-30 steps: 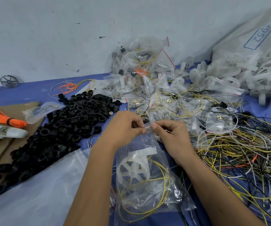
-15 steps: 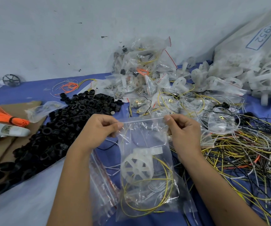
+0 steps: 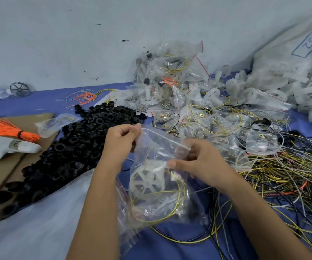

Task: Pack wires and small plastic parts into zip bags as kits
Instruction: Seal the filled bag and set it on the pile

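Zip bag (image 3: 162,184) hanging above the blue table (image 3: 39,104), between both hands, holding a white spoked wheel (image 3: 147,182) and yellow wire (image 3: 177,203). Left hand (image 3: 120,142) pinching the top left corner; right hand (image 3: 198,162) curling round the upper right edge. Lying left: black rings (image 3: 72,147). Lying right: loose wires (image 3: 286,177). Piling behind: filled bags (image 3: 172,79).
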`<state>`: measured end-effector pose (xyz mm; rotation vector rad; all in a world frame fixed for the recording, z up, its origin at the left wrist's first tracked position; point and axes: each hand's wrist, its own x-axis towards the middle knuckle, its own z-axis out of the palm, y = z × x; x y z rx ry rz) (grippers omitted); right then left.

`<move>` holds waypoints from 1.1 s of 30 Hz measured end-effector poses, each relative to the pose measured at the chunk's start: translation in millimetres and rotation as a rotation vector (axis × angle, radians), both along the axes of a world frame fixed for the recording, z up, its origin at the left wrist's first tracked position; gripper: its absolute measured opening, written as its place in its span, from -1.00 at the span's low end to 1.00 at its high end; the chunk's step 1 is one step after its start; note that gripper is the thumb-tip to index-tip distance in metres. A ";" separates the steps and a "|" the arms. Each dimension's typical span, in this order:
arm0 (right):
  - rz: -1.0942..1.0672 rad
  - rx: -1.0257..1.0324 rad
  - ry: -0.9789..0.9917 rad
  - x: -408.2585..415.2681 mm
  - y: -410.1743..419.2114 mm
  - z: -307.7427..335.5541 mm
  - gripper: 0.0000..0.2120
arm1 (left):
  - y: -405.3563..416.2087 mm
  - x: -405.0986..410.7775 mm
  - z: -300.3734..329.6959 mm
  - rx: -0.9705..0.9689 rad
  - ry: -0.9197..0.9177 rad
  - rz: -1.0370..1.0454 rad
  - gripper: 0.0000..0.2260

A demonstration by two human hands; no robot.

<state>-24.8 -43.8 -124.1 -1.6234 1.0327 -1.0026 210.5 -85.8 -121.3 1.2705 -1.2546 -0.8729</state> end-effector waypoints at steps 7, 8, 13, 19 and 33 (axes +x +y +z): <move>-0.263 0.022 -0.579 -7.5 -9.9 0.0 -0.90 | 18.8 4.5 7.5 0.513 -0.019 -0.496 -0.38; -0.257 0.032 -0.610 -6.9 -10.0 0.5 -0.92 | 20.9 1.3 9.1 0.504 -0.048 -0.538 -0.41; -0.243 0.003 -0.458 -3.0 -7.6 -1.3 -0.86 | 19.6 -10.9 16.4 0.400 -0.143 -0.605 -0.72; 0.115 -0.085 0.173 -2.6 5.2 8.8 -0.27 | 21.2 -5.0 11.4 0.345 -0.068 -0.507 -0.52; -0.395 -0.207 0.035 22.1 -37.3 28.5 -0.32 | -31.5 -34.3 48.8 0.282 0.036 -0.063 -0.48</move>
